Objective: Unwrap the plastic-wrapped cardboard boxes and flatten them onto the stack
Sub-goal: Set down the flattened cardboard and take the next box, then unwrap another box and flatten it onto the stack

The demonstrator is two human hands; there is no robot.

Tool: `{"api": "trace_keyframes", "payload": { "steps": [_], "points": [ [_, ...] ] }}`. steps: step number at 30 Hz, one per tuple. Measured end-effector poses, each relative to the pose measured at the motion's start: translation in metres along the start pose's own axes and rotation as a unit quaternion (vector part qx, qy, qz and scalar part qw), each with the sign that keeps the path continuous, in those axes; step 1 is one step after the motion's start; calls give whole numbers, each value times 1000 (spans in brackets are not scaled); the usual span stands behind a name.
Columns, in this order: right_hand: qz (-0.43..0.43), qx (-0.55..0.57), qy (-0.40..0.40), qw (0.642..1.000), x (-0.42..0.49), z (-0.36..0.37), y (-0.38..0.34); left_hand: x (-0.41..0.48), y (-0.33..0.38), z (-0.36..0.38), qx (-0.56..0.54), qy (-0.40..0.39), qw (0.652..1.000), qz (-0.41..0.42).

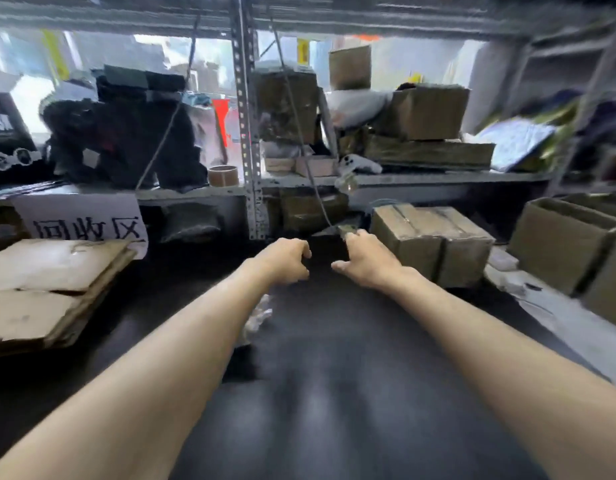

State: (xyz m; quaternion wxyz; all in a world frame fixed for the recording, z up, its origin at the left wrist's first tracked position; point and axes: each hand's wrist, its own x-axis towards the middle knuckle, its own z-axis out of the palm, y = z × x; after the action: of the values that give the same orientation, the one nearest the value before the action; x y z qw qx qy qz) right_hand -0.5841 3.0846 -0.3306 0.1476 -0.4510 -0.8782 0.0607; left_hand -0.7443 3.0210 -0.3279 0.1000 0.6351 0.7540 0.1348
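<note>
Two cardboard boxes [434, 242] under glossy plastic wrap sit side by side on the dark mat [334, 375], just right of my right hand. My right hand [367, 263] reaches forward and pinches a small dark object [348, 231] at the end of a cord that hangs from above. My left hand [287, 261] hovers beside it with curled fingers and holds nothing that I can see. The stack of flattened cardboard [50, 289] lies at the left edge. A crumpled piece of clear plastic [259, 315] lies under my left forearm.
A metal shelf [251, 150] stands behind the mat, loaded with cardboard boxes [427, 112], dark bags and a tape roll [223, 175]. Open cartons [569, 244] stand at the right. A white paper sign [81, 221] hangs above the stack.
</note>
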Motion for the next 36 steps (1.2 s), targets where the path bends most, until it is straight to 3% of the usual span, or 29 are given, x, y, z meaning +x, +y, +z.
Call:
{"api": "trace_keyframes", "payload": {
  "steps": [5,9,11,13,16,19,22,25,31,34,36],
  "points": [
    [100,20,63,993,15,-15,100,70,76,36,-2,-25,999,37],
    [166,118,175,963,49,-19,152,113,106,60,-7,-42,998,43],
    [193,122,163,960,66,-16,168,128,111,67,-19,-41,998,40],
    [210,46,104,971,77,-3,173,137,110,71,-23,-38,998,35],
    [180,-14,67,981,81,17,164,143,104,77,-29,-29,999,25],
    [126,26,94,987,77,21,143,134,98,80,-66,-14,998,8],
    [139,87,97,982,65,9,122,108,90,75,-127,-39,991,-12],
    [169,133,100,971,48,-1,104,84,81,77,-276,-72,957,-54],
    [203,298,113,926,5,2,83,24,81,71,-515,-2,852,-97],
    [171,388,145,894,-23,-10,62,1,68,46,-576,40,813,-81],
    [128,449,158,870,-39,-18,42,-17,56,28,-575,71,812,-73]
  ]
}}
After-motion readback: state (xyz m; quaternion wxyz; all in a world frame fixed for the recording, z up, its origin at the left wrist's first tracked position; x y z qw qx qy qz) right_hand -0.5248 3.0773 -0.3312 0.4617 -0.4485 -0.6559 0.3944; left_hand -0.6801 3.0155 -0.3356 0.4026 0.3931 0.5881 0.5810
